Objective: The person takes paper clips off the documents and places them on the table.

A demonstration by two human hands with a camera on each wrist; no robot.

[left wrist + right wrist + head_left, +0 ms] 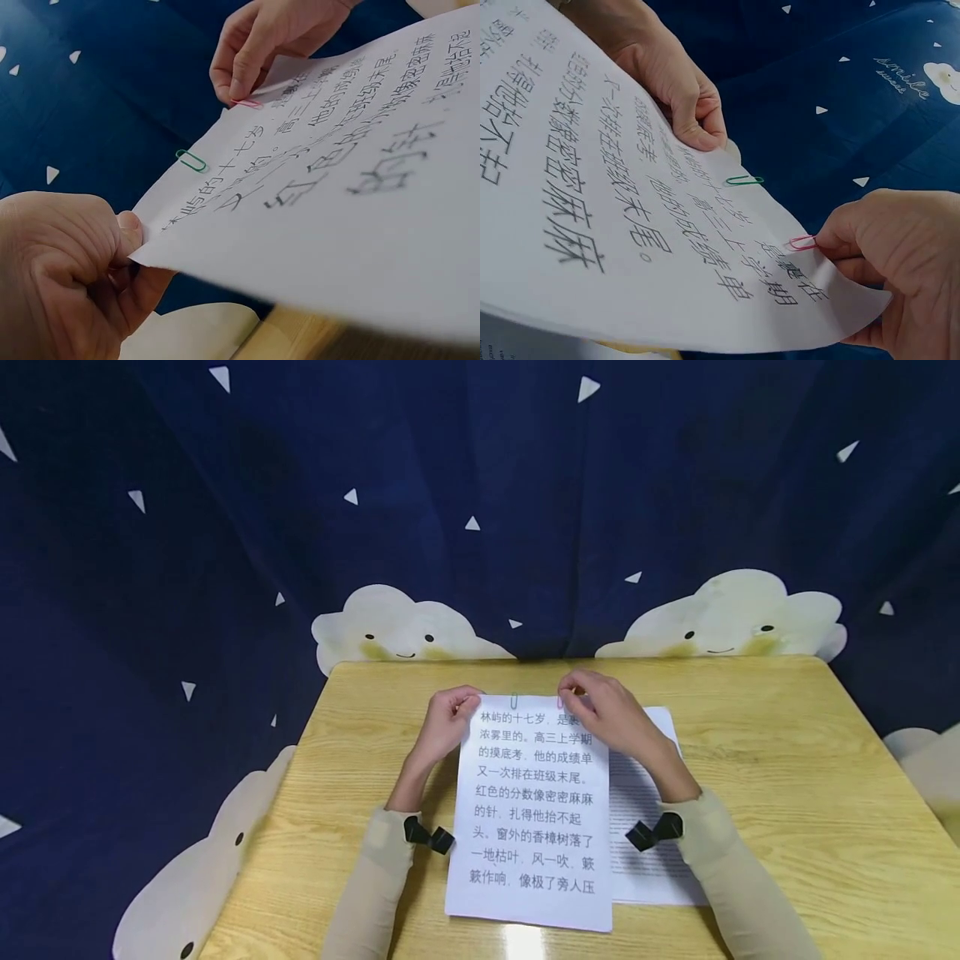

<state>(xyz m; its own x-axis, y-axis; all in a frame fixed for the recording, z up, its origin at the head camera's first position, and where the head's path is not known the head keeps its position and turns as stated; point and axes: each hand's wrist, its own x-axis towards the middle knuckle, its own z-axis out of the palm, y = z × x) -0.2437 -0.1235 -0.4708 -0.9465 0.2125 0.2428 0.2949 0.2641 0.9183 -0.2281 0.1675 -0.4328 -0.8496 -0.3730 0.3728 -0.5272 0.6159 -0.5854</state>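
Observation:
A white sheet of paper (532, 827) with large printed Chinese characters is held up over the table, its top edge away from me. My left hand (448, 718) pinches its upper left corner between thumb and fingers. A green paper clip (191, 160) sits on the top edge, nearer that hand. Farther right along the same edge is a pink paper clip (802, 243), partly pushed onto the sheet. The thumb and fingertips of my right hand (611, 710) pinch the pink clip's outer end. Behind the paper, some of the right fingers are hidden in the right wrist view.
Under the held sheet and to its right, other paper (648, 860) with small print lies on the wooden table (787, 793). A dark blue curtain (480, 460) with white triangles and cloud figures hangs behind the table and along its left side.

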